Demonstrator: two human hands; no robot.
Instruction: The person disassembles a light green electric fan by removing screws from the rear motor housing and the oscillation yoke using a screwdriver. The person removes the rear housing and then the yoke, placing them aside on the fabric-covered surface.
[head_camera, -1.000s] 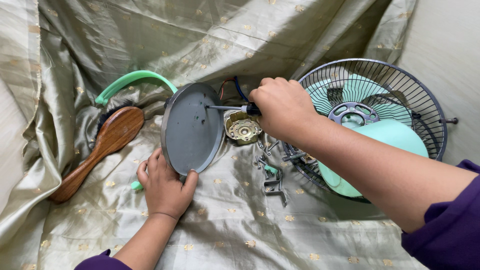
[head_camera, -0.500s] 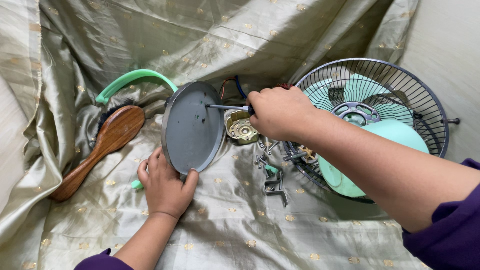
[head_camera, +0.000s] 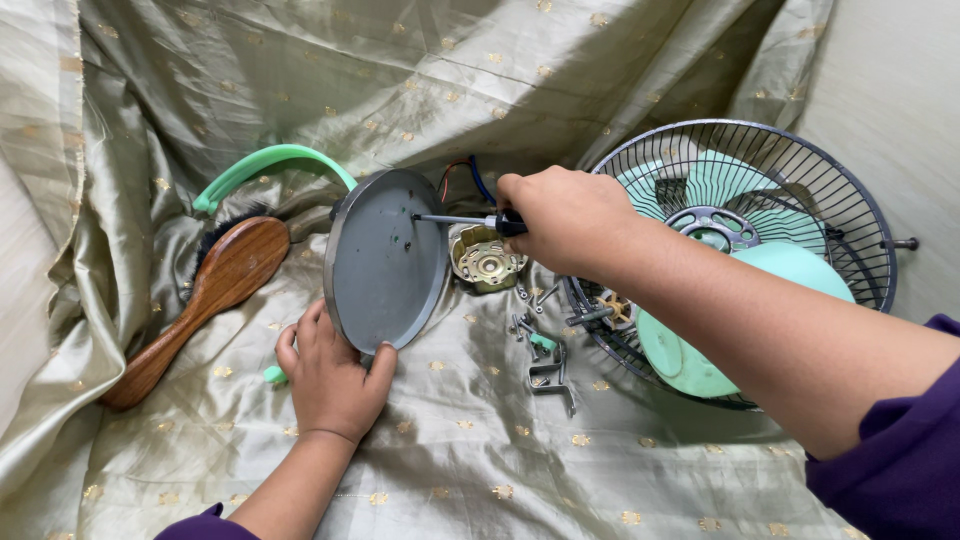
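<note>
My left hand (head_camera: 328, 380) grips the lower edge of a round grey fan base plate (head_camera: 383, 270), holding it on edge with its flat underside facing me. My right hand (head_camera: 560, 222) is closed around a screwdriver (head_camera: 465, 219) whose metal tip touches the upper part of the plate. Just right of the plate lies a small brass-coloured motor (head_camera: 484, 258) with red and blue wires (head_camera: 468, 173) behind it.
A wire fan guard (head_camera: 800, 190) with pale green blades and a green motor cover (head_camera: 745, 290) lies at the right. Loose screws and metal brackets (head_camera: 545, 360) sit in the middle. A wooden brush (head_camera: 195, 300) and a green curved plastic piece (head_camera: 265, 160) lie left, all on olive silky cloth (head_camera: 450, 460).
My right hand has twisted slightly on the screwdriver, its tip staying at the same spot on the plate. My left hand and the plate hold nearly still.
</note>
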